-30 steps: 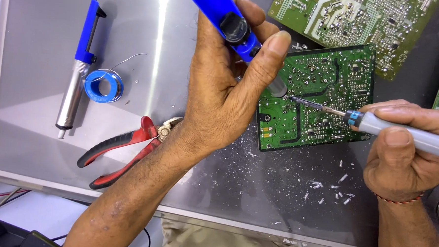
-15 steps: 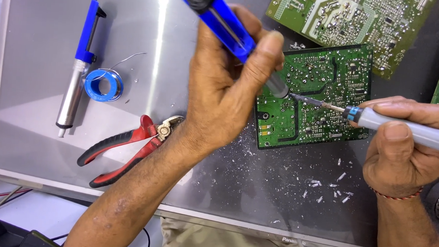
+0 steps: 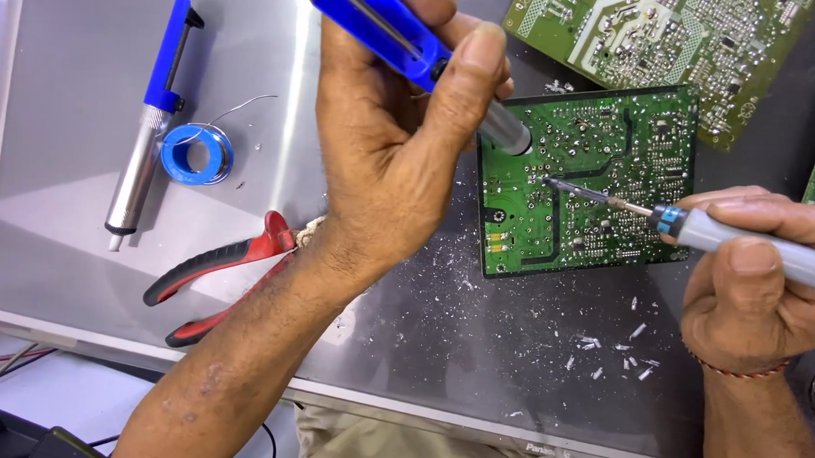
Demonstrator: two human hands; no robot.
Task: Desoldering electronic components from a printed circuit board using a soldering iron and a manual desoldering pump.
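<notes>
The left hand (image 3: pixel 401 155) was curled tightly around a blue desoldering pump (image 3: pixel 389 31), thumb pressed along its barrel, with the pump's metal nozzle angled down onto the upper left part of a dark green circuit board (image 3: pixel 602 183). The right hand (image 3: pixel 753 281) gripped a grey soldering iron (image 3: pixel 746 239) much like a pen, fingers closed round its handle, and the iron's thin tip touched the board just below and to the right of the pump nozzle. A red thread circled the right wrist.

The green circuit board lay flat on the grey metal surface (image 3: pixel 85 59), solder side up, between the two hands. Small bits of solder and clipped leads (image 3: pixel 613 348) were scattered on the surface just below the board. A larger, lighter green board (image 3: pixel 654 38) lay beyond it, touching or slightly overlapping its upper edge.

Well to the left, a second desoldering pump (image 3: pixel 151 117) with a blue top and silver body lay beside a blue spool of solder wire (image 3: pixel 195 153). Red-and-black-handled pliers (image 3: pixel 222 271) lay near the left forearm, partly hidden beneath it.
</notes>
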